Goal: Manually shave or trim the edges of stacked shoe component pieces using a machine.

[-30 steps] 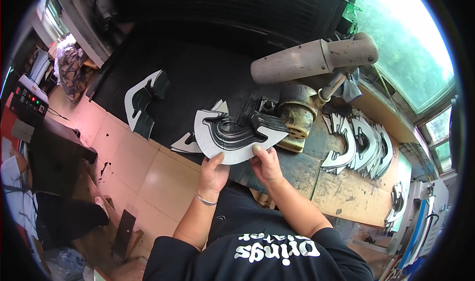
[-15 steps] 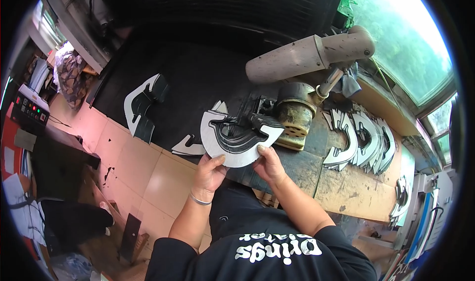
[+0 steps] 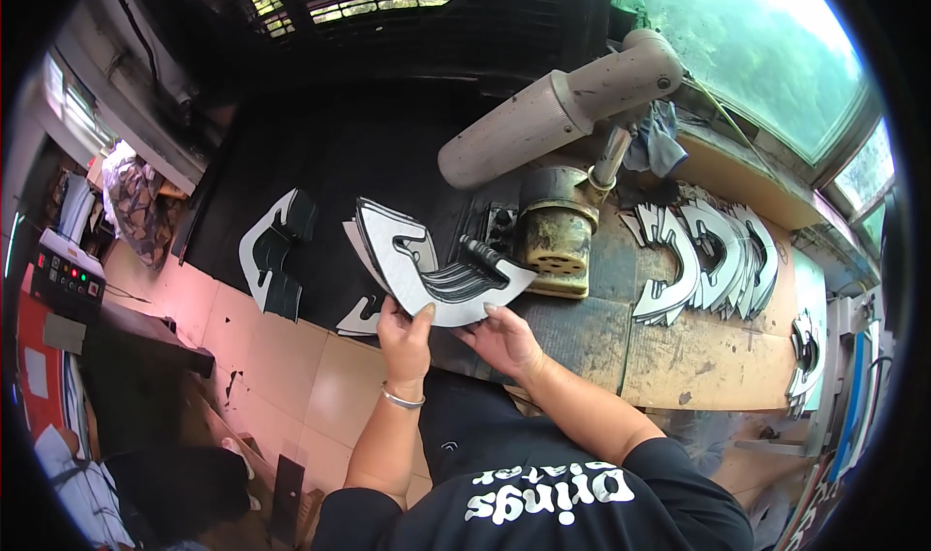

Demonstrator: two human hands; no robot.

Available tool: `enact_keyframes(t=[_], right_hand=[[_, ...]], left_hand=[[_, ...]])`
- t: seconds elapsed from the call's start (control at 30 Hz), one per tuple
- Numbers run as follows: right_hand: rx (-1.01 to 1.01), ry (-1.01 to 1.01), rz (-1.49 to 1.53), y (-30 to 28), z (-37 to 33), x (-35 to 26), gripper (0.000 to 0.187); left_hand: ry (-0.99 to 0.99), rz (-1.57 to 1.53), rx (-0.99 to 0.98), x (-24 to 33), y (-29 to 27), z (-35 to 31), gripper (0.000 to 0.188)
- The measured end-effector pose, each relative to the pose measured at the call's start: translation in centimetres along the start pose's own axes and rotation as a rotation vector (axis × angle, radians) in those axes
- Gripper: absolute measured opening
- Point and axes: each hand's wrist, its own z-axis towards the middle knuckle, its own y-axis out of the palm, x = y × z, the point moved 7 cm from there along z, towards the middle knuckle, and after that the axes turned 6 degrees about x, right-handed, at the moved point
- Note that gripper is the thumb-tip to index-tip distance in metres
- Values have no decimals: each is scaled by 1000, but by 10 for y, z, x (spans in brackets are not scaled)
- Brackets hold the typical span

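Note:
Both my hands hold a thick stack of curved, C-shaped sheet pieces (image 3: 458, 310), white on top with dark edges, above the near edge of the dark table. My left hand (image 3: 404, 345) is closed on the stack's near left edge, thumb on top. Along the near edge farther right, my right hand (image 3: 506, 342) grips with its thumb at the rim and its fingers partly hidden underneath. The layers are fanned out at the stack's left end. Just left of it, a similar white piece (image 3: 359, 320) lies partly covered on the table. Another stack (image 3: 256, 250) stands farther left.
Behind the held stack stand a round, stained metal machine head (image 3: 556, 226) and a thick grey swing arm (image 3: 509, 132). Several piles of curved pieces (image 3: 718, 250) lie on the brown board at right, with another pile (image 3: 807, 362) beyond. A control box (image 3: 73, 275) with lit buttons is far left.
The stack has tilted, its left end rising and its layers fanning apart. My right hand has slid left along the near edge, closer to my left hand. The whole view has shifted slightly.

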Motion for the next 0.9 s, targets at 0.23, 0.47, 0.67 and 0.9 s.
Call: enact_keyframes(t=[0.23,0.47,0.67,0.9], right_hand=[[10,-121,-181,-32,9,-31,58],[-79,-95,-405,4,39,-57,69],[-121,-145,-739,16,34,-64,66],[65,-143,-556,-6,46,-56,57]], left_hand=[[-308,-234,-48,28,-31,25,36],[-319,-233,11,30,-54,29,38],[-253,-96,78,20,-54,37,38],[57,291,10,38,-27,65,33]])
